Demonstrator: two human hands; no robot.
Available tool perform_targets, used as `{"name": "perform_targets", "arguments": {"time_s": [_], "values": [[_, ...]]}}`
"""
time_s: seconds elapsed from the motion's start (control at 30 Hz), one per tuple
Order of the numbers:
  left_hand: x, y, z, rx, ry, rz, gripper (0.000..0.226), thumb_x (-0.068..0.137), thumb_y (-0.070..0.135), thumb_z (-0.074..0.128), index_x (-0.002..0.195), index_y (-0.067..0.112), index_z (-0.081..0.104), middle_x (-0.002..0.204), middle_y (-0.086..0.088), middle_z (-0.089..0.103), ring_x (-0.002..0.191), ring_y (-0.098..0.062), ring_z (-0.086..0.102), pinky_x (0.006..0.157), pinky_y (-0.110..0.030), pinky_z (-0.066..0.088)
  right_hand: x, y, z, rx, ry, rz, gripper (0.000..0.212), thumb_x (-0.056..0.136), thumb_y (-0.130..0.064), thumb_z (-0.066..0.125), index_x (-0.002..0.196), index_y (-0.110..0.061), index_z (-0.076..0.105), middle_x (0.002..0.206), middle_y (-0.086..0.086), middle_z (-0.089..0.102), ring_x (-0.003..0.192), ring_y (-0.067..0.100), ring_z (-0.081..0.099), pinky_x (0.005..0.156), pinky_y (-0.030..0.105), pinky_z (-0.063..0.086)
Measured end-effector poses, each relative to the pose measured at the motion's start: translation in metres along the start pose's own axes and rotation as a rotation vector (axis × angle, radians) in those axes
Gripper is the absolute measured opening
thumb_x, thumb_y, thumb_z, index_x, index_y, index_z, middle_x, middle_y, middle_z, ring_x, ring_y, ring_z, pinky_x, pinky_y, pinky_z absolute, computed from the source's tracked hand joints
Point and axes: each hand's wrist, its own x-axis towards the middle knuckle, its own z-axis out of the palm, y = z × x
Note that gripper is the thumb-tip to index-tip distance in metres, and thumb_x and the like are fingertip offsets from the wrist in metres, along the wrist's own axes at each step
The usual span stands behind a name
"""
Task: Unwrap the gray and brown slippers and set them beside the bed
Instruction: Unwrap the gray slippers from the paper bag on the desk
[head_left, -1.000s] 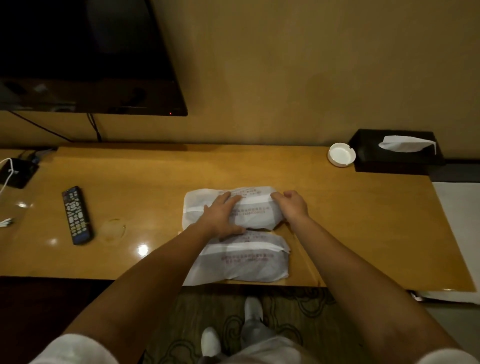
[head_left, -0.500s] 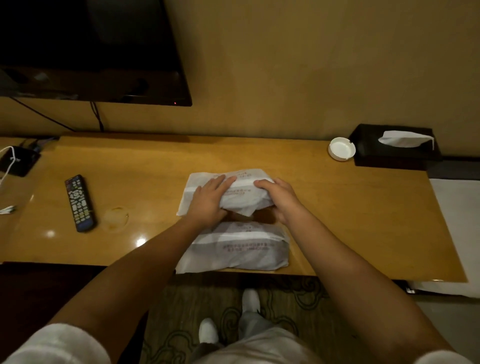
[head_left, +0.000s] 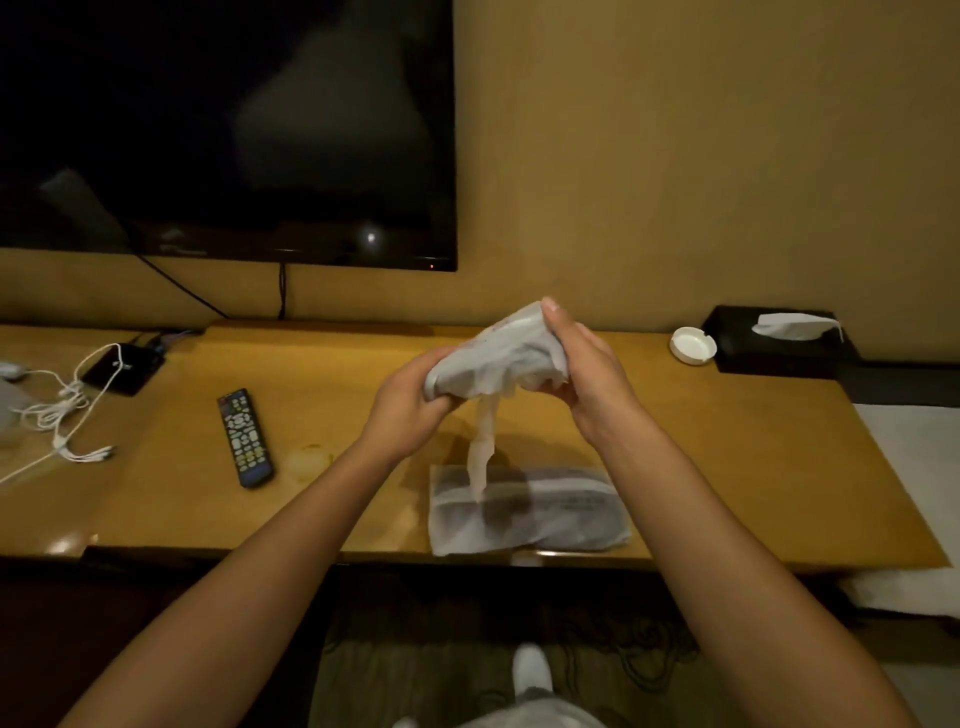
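A white wrapped slipper packet (head_left: 501, 356) is held up in the air above the wooden desk (head_left: 727, 441). My left hand (head_left: 408, 402) grips its left end and my right hand (head_left: 582, 364) grips its right end. A torn strip of white wrapper (head_left: 480, 457) hangs down from the packet. The slippers inside it are hidden by the wrapper. A second wrapped packet (head_left: 527, 509), greyish through its wrapper, lies flat at the desk's front edge, below my hands.
A black remote (head_left: 244, 439) lies left of the packets. White cables (head_left: 67, 410) and a small black box (head_left: 124, 366) sit at the far left. A white ashtray (head_left: 692, 345) and black tissue box (head_left: 779, 340) stand at the back right. A wall-mounted TV (head_left: 228, 130) hangs above.
Both hands lifted the far packet off the desk and raised it. A strip of its wrapper now hangs loose. The near packet stayed on the desk.
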Motion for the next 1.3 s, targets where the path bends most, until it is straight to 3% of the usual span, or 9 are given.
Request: {"name": "perform_targets", "arguments": {"time_s": [0.13,0.33,0.6,0.77,0.87,1.0,1.1,1.2,1.3], "values": [[-0.034,-0.003,-0.033,-0.199,-0.087,-0.075,0.039,0.087,0.015,0.077,0.122,0.028,0.066,0.105,0.023,0.072,0.095,0.011,0.066,0.074,-0.009,0.051,-0.048,0.013,0.043,0.126,-0.007,-0.064,0.064,0.087,-0.064,0.065,0.129,-0.017,0.068,0.117,0.005,0.078,0.105,0.023,0.076,0.075,0.035,0.062],[-0.091,-0.006,-0.044,-0.613,-0.076,-0.222,0.031,0.081,0.04,0.079,0.111,0.031,0.075,0.106,0.007,0.079,0.095,-0.01,0.076,0.07,-0.02,0.059,-0.088,0.039,0.077,-0.04,-0.033,-0.113,0.063,0.081,-0.05,0.08,0.129,-0.014,0.058,0.1,0.008,0.079,0.071,0.018,0.073,0.052,0.031,0.056],[-0.13,-0.019,-0.042,-0.857,-0.204,-0.56,0.012,0.079,0.036,0.073,0.078,0.026,0.078,0.069,0.006,0.075,0.072,-0.018,0.068,0.054,-0.022,0.055,-0.107,0.032,0.096,-0.376,-0.046,-0.174,0.02,0.092,-0.022,0.064,0.081,-0.005,0.068,0.063,0.002,0.071,0.048,0.013,0.062,0.043,0.026,0.046],[-0.143,-0.027,-0.057,-1.067,-0.268,-0.543,0.055,0.064,0.032,0.092,0.115,0.022,0.075,0.107,-0.017,0.076,0.095,-0.034,0.075,0.075,-0.043,0.06,-0.099,0.008,0.068,-0.47,0.16,-0.302,0.022,0.079,-0.02,0.056,0.061,-0.008,0.051,0.058,0.011,0.054,0.05,0.02,0.053,0.05,0.03,0.045],[-0.148,-0.023,-0.069,-1.329,-0.455,-0.622,0.08,0.049,0.024,0.096,0.123,0.005,0.07,0.1,-0.023,0.075,0.085,-0.037,0.075,0.074,-0.046,0.061,-0.089,0.002,0.042,-0.579,0.295,-0.27,0.027,0.081,-0.019,0.058,0.059,-0.016,0.043,0.052,-0.002,0.054,0.049,0.015,0.055,0.054,0.034,0.045],[-0.15,-0.014,-0.078,-1.387,-0.528,-0.643,0.08,0.039,0.023,0.097,0.114,0.004,0.075,0.094,-0.022,0.075,0.079,-0.035,0.075,0.072,-0.043,0.061,-0.089,0.008,0.03,-0.924,0.339,-0.144,0.004,0.087,-0.019,0.062,0.088,-0.018,0.059,0.093,0.004,0.072,0.088,0.026,0.072,0.08,0.047,0.058],[-0.148,-0.011,-0.078,-1.253,-0.432,-0.649,0.094,0.053,0.019,0.085,0.139,0.0,0.054,0.104,-0.024,0.069,0.084,-0.036,0.071,0.075,-0.044,0.059,-0.104,0.004,0.043,-1.0,0.499,-0.488,0.022,0.082,-0.024,0.063,0.102,-0.022,0.056,0.102,-0.003,0.06,0.09,0.02,0.06,0.071,0.034,0.044],[-0.147,-0.013,-0.071,-1.208,-0.358,-0.617,0.085,0.062,0.019,0.075,0.142,0.002,0.051,0.104,-0.024,0.07,0.084,-0.036,0.073,0.075,-0.046,0.06,-0.124,-0.005,0.069,-0.89,0.291,-0.848,0.008,0.084,-0.022,0.064,0.091,-0.022,0.062,0.091,-0.008,0.065,0.08,0.009,0.062,0.066,0.028,0.051],[-0.147,-0.016,-0.067,-1.197,-0.355,-0.574,0.073,0.065,0.017,0.076,0.134,0.006,0.059,0.107,-0.023,0.073,0.09,-0.037,0.073,0.079,-0.047,0.059,-0.131,-0.007,0.093,-0.837,0.007,-0.703,0.015,0.084,-0.022,0.071,0.098,-0.027,0.068,0.098,-0.013,0.067,0.088,0.004,0.065,0.071,0.018,0.052]]}}
